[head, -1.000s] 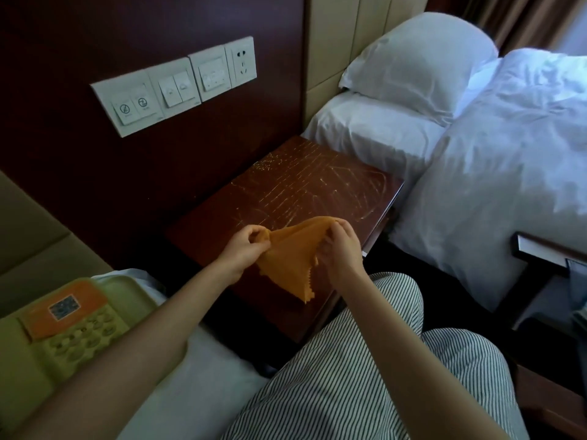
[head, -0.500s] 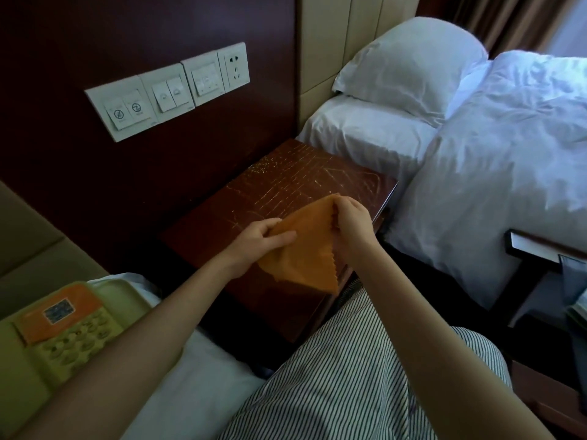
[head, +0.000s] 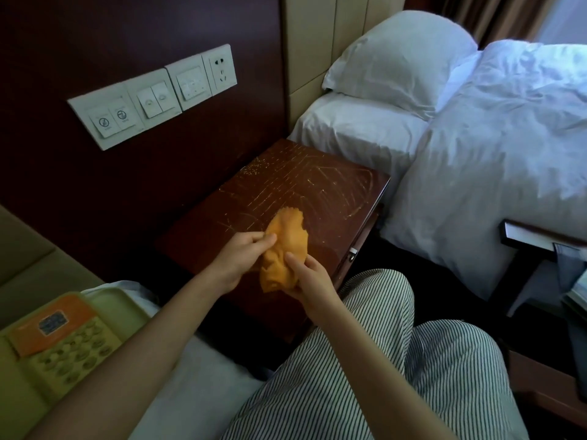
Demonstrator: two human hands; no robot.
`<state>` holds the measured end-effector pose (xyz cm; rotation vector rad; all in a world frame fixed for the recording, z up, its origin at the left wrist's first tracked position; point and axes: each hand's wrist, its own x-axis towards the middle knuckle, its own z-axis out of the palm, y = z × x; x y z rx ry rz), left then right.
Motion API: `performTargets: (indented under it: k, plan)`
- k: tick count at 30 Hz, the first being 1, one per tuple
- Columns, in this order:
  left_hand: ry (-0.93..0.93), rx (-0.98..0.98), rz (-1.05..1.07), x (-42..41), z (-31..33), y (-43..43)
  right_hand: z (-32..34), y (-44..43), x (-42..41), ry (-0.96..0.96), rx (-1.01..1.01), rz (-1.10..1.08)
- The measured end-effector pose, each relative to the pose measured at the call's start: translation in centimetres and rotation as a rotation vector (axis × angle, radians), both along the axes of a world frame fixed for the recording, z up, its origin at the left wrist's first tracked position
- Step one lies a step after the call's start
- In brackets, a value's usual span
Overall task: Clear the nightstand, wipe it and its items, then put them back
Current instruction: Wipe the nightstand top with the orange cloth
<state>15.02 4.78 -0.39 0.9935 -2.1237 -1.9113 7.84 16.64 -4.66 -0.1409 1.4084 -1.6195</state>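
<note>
Telephone [head: 60, 344]: at your far left a yellow-green set with an orange panel lies on white bedding, off the nightstand and well apart from your hands.
Switch panel [head: 152, 96]: on the dark wall above and left of the nightstand you see a white row of switches, with a socket at its right end.
Left hand [head: 238, 258]: your forearm reaches in from the lower left; the fingertips are closed on the left edge of the cloth, pinching it just above the nightstand's near half.
Cloth [head: 284, 246]: the orange cloth is bunched between your two hands, over the near part of the nightstand top. Its upper corner stands free with a pinked edge; you cannot tell whether its underside touches the wood.
Right hand [head: 313, 281]: it cups the lower right of the cloth from beneath, thumb laid over the top, fingers curled round the fabric. Your two hands are close together, with only the cloth between them.
Nightstand [head: 336, 192]: dark red-brown wood, its top covered in pale scratch lines, standing between the wall and the bed.
Pillow [head: 400, 58]: white, at the head of the bed to your right.
Duvet [head: 495, 147]: white and rumpled, just beside the nightstand's right edge.
Striped trousers [head: 381, 376]: your legs fill the lower middle, close against the nightstand's front.
</note>
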Motion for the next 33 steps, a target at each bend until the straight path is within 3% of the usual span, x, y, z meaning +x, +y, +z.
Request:
performTargets:
  k: [4,7,9,12,13,17,21,23,26,28,30,33]
  plan:
    - [-0.216,-0.322,0.093,0.6,-2.1,-0.8,-1.0,0.6,-0.2,0.103,-0.001,-0.096]
    - [-0.158,-0.343,0.108,0.7,-3.3,0.4,-1.2,1.1,-0.3,-0.055,-0.112,-0.017]
    - [-0.01,-0.233,0.088,0.6,-4.0,1.5,-1.1,1.2,-0.4,-0.189,-0.151,0.011]
    - [0.123,0.28,0.004,0.5,-4.1,2.9,-0.7,1.1,-0.6,-0.336,-0.196,0.015]
    - [0.138,0.368,-0.019,0.5,-4.1,2.9,-0.5,1.0,-0.7,-0.315,-0.18,0.037]
    - [0.15,0.349,0.002,0.1,-4.6,2.7,-0.4,0.1,-0.8,-0.024,0.05,0.061]
    - [0.178,0.191,0.332,-0.1,-5.9,2.0,-1.1,-1.5,-0.2,0.038,0.106,-0.079]
    - [0.125,-0.04,0.439,0.1,-6.3,0.3,-1.6,-2.1,0.2,0.157,0.135,-0.08]
    - [-0.153,-0.558,0.417,0.6,-6.9,-3.5,-2.3,-2.4,0.5,0.43,0.19,-0.007]
    - [-0.272,-0.764,0.377,0.5,-7.9,-6.1,-3.2,-2.5,0.6,0.675,0.262,0.011]
    - [-0.314,-0.867,0.358,-0.1,-9.0,-8.2,-4.1,-2.5,0.0,0.974,0.381,0.026]
    - [-0.301,-0.85,0.383,-0.8,-10.5,-9.0,-5.5,-2.4,-1.2,1.3,0.494,0.198]
